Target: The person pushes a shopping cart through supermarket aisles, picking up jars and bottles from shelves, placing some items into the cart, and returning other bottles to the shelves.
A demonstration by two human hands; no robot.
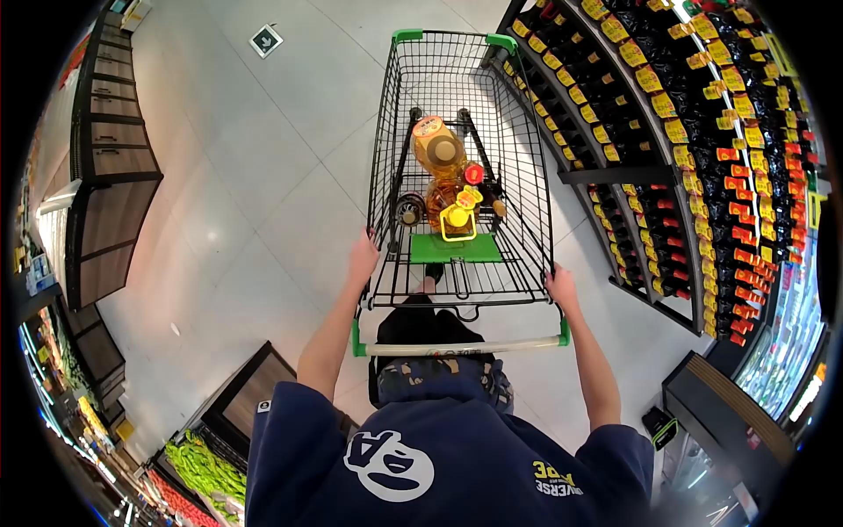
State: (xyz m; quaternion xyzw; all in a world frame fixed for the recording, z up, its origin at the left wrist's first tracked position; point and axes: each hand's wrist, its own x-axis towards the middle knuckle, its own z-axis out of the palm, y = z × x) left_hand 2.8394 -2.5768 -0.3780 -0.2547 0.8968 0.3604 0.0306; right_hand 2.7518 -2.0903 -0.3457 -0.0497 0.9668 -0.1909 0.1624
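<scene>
A black wire shopping cart (384, 158) with green corners stands in front of me, its handlebar (465, 348) near my waist. My left hand (363, 256) is closed on the cart's left side edge, and my right hand (560, 285) is closed on its right side; the fingers are partly hidden. Inside the basket lies a large bottle of golden oil (437, 151) with an orange label. Closer to me stands an oil bottle with a yellow cap and handle (457, 216). Beside it are a red-capped bottle (474, 174) and a dark bottle (410, 211). A green flap (454, 249) lies nearest me.
On the right, a curved shelf (575, 105) holds rows of dark bottles with yellow tags, close to the cart. Wooden cabinets (110, 211) stand at the left. Green vegetables (206, 470) sit at lower left. A floor sign (265, 40) marks the pale tiles (263, 158).
</scene>
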